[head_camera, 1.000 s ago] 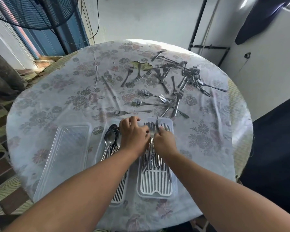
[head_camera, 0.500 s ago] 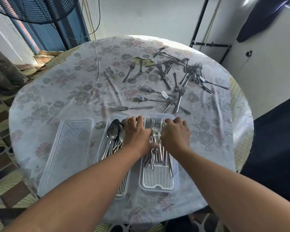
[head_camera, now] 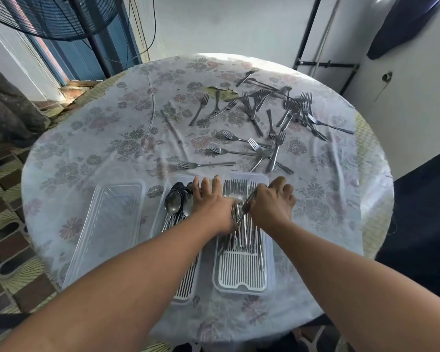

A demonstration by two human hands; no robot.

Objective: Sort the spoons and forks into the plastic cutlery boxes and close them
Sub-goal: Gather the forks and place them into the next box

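Holding forks side by side, the right-hand box (head_camera: 241, 275) sits at six o'clock on the bench (head_camera: 87, 148). The right hand (head_camera: 272, 204) pinches one fork (head_camera: 247, 203) over it. The left hand (head_camera: 211, 201) lies flat, fingers spread, between it and the spoon box (head_camera: 181, 293). At eight o'clock lies a clear lid (head_camera: 107, 224). Loose forks (head_camera: 272, 123) scatter toward one o'clock.

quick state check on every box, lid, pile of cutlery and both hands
fork box: open, part full of forks
spoon box: open, holds spoons
clear lid: off, lying left of boxes
loose forks: scattered on table, unsorted
left hand: fingers spread, pressing on forks
right hand: gripping a fork
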